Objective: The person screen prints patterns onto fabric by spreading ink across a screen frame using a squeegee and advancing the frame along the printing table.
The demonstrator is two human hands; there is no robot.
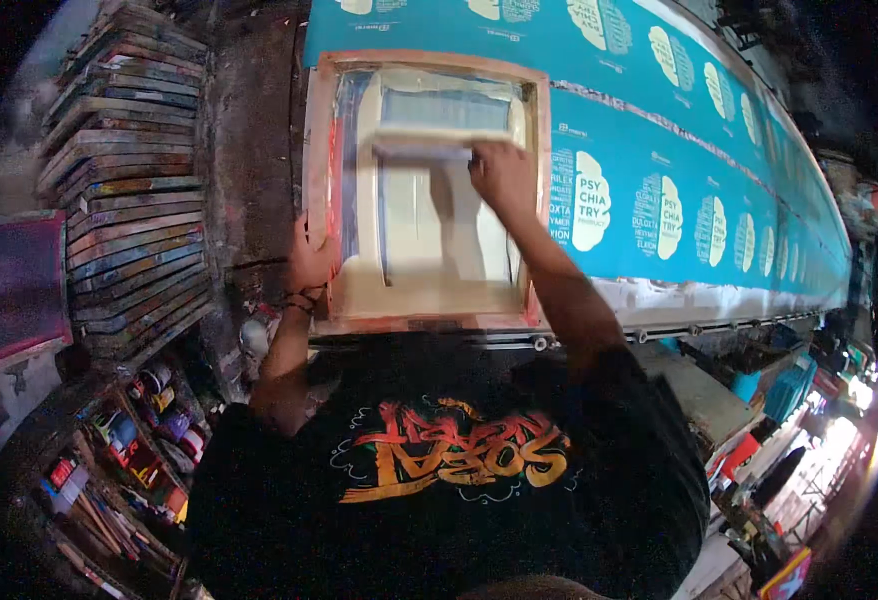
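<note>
A wooden-framed printing screen [439, 322] lies on the long table over teal printed sheeting [599, 260]. Pale cream ink covers much of its mesh. My left hand [311, 262] grips the frame's left edge near the lower corner. Across the upper part of the mesh lies a long squeegee [419, 146], blurred by motion, with my right hand [500, 172] closed on its right end. A shadow of the hand and squeegee falls on the mesh below.
Many wooden frames [144, 185] are stacked at the left, beside a screen with a dark red mesh [14, 285]. Lower left, shelves hold jars and sticks [99, 520]. A metal rail [659, 331] runs along the table's near edge. More printed sheeting extends right.
</note>
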